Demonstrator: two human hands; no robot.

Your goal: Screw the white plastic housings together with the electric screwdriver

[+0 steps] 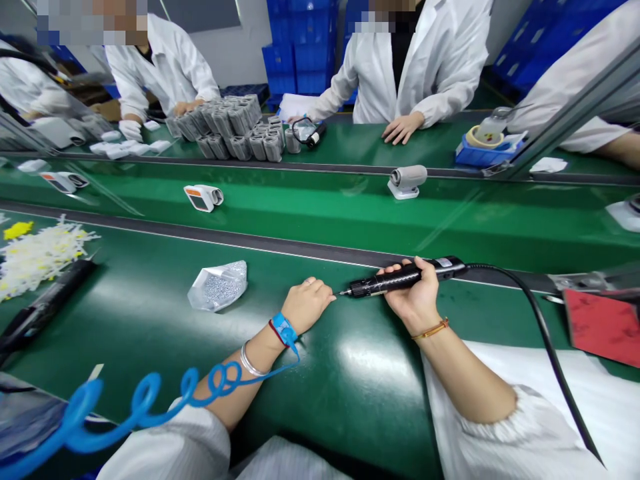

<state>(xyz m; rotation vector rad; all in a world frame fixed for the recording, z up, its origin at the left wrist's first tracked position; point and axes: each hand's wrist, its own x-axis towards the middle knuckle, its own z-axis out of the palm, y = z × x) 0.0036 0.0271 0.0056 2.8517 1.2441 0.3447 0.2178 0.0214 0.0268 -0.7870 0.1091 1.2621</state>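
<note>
My right hand [415, 300] is wrapped round a black electric screwdriver [383, 281], held nearly level with its bit pointing left. A black cable runs from its rear end down to the right. At the bit's tip, the fingers of my left hand [307, 303] are pinched together; whatever lies between them is hidden. A blue wrist strap [285, 328] with a coiled blue cord [187, 387] is on my left wrist. Left of that hand, an open clear plastic bag [219, 287] of small silvery pieces, probably screws, rests on the green table [320, 407].
Beyond the table edge, a green conveyor belt [300, 213] carries white devices with grey cuffs [204, 198]. White and yellow plastic pieces [43, 257] are piled at left near a black tool [47, 303]. A red pad [603, 327] lies at right. Co-workers in white coats [420, 60] sit opposite.
</note>
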